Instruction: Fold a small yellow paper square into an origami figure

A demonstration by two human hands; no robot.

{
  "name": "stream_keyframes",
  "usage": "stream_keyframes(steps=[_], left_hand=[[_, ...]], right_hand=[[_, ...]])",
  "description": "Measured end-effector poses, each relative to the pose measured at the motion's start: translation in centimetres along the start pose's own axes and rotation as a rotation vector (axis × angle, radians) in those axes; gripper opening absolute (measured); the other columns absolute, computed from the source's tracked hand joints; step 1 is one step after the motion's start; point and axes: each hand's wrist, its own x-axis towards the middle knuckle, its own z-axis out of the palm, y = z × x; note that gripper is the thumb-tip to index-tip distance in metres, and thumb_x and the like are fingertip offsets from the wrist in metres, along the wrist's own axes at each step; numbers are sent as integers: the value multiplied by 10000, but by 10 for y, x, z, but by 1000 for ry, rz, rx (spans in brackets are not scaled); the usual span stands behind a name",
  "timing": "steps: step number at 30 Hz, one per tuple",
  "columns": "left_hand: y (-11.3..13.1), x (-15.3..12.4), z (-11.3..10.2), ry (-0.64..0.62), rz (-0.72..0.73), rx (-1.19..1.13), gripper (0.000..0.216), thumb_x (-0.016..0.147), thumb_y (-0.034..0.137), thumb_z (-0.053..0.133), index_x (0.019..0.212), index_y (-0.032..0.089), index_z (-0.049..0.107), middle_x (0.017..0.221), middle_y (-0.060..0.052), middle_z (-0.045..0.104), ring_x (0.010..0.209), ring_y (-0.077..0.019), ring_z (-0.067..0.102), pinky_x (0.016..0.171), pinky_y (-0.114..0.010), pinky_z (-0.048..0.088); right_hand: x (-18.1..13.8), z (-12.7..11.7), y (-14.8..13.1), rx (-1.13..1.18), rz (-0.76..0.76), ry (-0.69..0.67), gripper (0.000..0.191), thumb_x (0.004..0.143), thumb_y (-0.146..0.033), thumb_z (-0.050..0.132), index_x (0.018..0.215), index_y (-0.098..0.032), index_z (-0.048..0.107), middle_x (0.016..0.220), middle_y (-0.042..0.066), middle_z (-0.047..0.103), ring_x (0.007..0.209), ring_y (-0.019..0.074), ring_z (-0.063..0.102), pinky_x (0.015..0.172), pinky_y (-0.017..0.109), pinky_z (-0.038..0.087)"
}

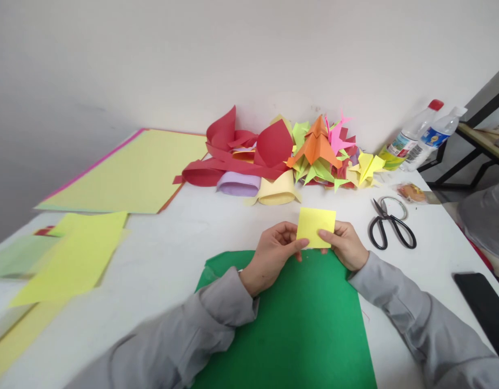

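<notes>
A person's left hand (269, 256) and right hand (348, 246) together hold a small yellow square of paper (316, 220), raised above the top edge of a green sheet (298, 335). The left hand pinches the square at its lower left corner, thumb across the front; the right hand grips its right side, thumb laid flat over the face and pointing inward. Both grips are narrow, closed on the paper; the fingers behind it are mostly hidden, so how they are placed there is hard to tell. Grey sleeves (217, 310) cover both forearms, the left one crossing the green sheet's left edge.

The green sheet lies on a white table (152, 265). To the right of the right hand lie black-handled scissors (384, 217), their blades slightly parted beside a clear ring (405, 207), with a small packet (411, 192) beyond. A dark phone (482, 310) lies near the table's right edge.

Along the wall (249, 54), curled red paper (275, 143) sits behind a purple paper band (238, 185) and a cream paper band (277, 190). Beside them an orange folded piece (315, 145) tops a heap of folded paper, and two plastic bottles (436, 135) stand farther right. On the left are a large pale yellow sheet (127, 173) and, nearer, a loose bright yellow sheet (77, 256).
</notes>
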Motion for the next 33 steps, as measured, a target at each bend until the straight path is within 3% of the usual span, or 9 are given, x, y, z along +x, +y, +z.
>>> stream_keyframes(steps=[10, 16, 22, 33], left_hand=[[2, 0, 0, 36, -16, -100, 350, 603, 255, 803, 840, 140, 573, 536, 52, 594, 483, -78, 548, 517, -197, 433], [3, -1, 0, 41, -10, -141, 397, 619, 236, 785, 941, 150, 570, 572, 66, 566, 493, -78, 542, 520, -204, 422], [2, -1, 2, -46, 6, -83, 462, 615, 247, 807, 987, 144, 553, 823, -33, 691, 693, -137, 623, 597, -237, 486], [0, -3, 4, -52, 60, 84, 415, 643, 313, 788, 942, 142, 556, 856, -43, 691, 703, -137, 631, 577, -221, 486]], right_hand=[[2, 2, -5, 111, 27, 93, 275, 614, -371, 819, 738, -144, 728, 647, 26, 689, 452, 71, 521, 400, 180, 422], [2, -1, 0, 39, -9, 87, 277, 639, -378, 805, 757, -138, 730, 661, 35, 703, 455, 79, 526, 408, 190, 434], [0, -1, 1, -97, -21, -12, 292, 647, -397, 793, 795, -152, 732, 668, 18, 705, 502, 101, 572, 455, 210, 490], [-3, 3, -8, -206, 5, -116, 283, 654, -401, 781, 736, -140, 712, 667, 30, 701, 517, 109, 597, 500, 234, 530]])
